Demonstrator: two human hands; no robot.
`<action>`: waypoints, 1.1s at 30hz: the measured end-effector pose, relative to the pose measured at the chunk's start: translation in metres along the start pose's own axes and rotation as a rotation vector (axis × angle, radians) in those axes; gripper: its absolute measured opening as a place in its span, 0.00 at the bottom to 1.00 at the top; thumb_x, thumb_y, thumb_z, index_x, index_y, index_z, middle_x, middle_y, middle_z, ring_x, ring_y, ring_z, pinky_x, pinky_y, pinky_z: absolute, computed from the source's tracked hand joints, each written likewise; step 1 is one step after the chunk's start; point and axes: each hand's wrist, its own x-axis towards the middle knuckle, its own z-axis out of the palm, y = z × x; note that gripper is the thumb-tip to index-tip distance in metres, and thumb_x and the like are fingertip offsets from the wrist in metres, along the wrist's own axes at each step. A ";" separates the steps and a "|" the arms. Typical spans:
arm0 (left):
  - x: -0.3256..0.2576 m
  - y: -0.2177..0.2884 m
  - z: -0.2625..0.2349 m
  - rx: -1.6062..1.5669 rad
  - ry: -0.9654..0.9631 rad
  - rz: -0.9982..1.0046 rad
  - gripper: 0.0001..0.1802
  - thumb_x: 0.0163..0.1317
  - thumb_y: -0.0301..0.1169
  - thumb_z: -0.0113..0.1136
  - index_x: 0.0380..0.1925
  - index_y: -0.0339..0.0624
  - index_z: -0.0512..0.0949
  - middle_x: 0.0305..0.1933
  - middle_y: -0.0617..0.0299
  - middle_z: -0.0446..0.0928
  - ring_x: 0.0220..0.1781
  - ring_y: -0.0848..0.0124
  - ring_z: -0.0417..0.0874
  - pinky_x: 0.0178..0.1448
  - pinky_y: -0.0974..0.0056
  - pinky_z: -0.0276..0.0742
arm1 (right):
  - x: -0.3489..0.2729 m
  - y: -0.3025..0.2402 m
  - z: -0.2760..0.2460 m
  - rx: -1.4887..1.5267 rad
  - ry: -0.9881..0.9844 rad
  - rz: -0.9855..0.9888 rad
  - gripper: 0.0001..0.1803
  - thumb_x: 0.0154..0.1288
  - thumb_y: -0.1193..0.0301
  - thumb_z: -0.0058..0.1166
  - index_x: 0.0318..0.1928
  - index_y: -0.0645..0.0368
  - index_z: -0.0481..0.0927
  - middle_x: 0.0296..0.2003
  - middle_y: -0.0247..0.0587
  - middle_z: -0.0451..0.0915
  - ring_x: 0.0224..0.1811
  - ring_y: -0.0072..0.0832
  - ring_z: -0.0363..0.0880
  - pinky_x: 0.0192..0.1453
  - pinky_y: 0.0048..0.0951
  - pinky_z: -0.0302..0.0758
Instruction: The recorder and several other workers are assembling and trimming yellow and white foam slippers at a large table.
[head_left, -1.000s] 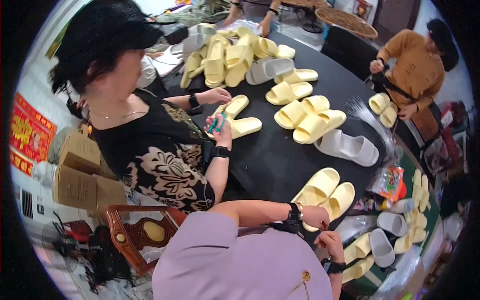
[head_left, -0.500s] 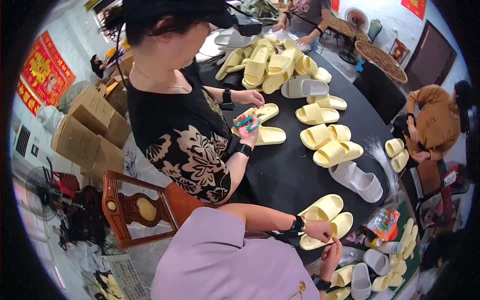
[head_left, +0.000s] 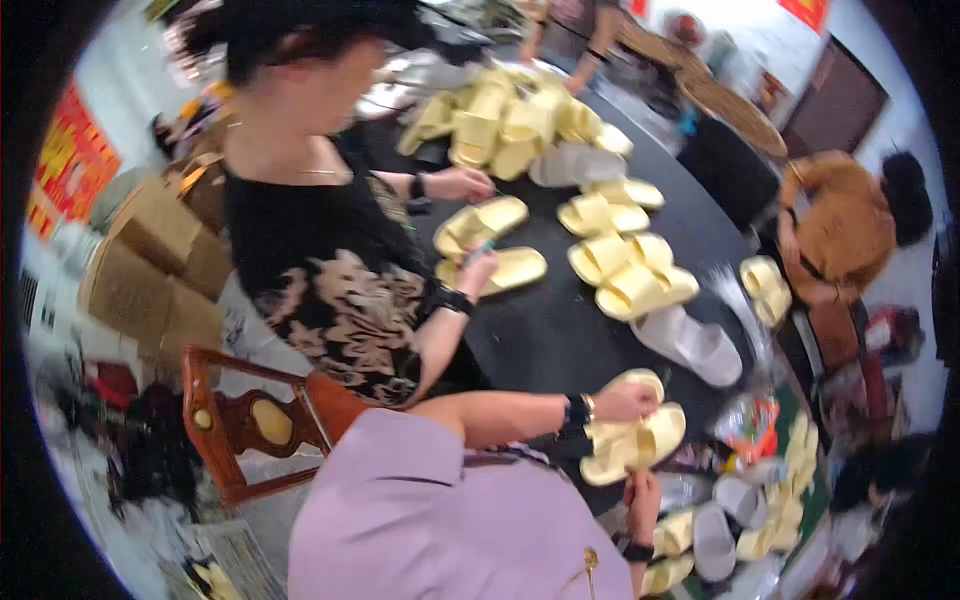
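A pair of pale yellow slippers lies on the black table in front of me: the near slipper (head_left: 612, 465) shows almost whole, the far slipper (head_left: 640, 378) is partly covered by my arm and hand. Over the far one is my left hand (head_left: 628, 400), its fingers curled in a pinch. My right hand (head_left: 643, 495) is at the near slipper's right-hand lower edge, fingers bent together and pointing up. Motion blur hides whatever thin thing either hand may hold.
At my left a co-worker in black handles another yellow slipper pair (head_left: 500, 270). More yellow slippers (head_left: 630, 270), a grey pair (head_left: 690, 343) and clear plastic strands (head_left: 745, 310) lie beyond. Grey slippers (head_left: 714, 540) are at my right. A wooden chair (head_left: 265, 420) stands behind the co-worker.
My hands, close together before, have parted: the left is now over the far slipper, the right lower by the near one. The whole view has shifted, and the co-worker's hands are lower over their slippers.
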 end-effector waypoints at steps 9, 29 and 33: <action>0.009 0.010 -0.036 -0.135 0.159 -0.200 0.10 0.63 0.34 0.55 0.31 0.39 0.78 0.26 0.68 0.76 0.27 0.81 0.74 0.31 0.76 0.69 | 0.011 -0.030 -0.012 -0.405 0.109 -0.330 0.11 0.60 0.69 0.53 0.34 0.66 0.81 0.23 0.48 0.79 0.26 0.31 0.79 0.30 0.29 0.71; -0.052 -0.042 -0.027 0.466 -0.516 -0.652 0.16 0.53 0.39 0.56 0.24 0.35 0.81 0.20 0.61 0.78 0.20 0.75 0.76 0.26 0.70 0.72 | -0.035 0.042 0.024 -0.944 0.109 -0.466 0.08 0.59 0.66 0.51 0.26 0.56 0.74 0.23 0.43 0.77 0.26 0.43 0.78 0.29 0.42 0.74; -0.045 -0.047 -0.022 0.542 -0.427 -0.625 0.16 0.53 0.39 0.57 0.26 0.34 0.82 0.21 0.59 0.80 0.22 0.73 0.79 0.28 0.69 0.75 | -0.036 0.037 0.028 -0.941 0.104 -0.470 0.09 0.59 0.66 0.50 0.24 0.57 0.74 0.20 0.44 0.76 0.25 0.44 0.78 0.29 0.44 0.74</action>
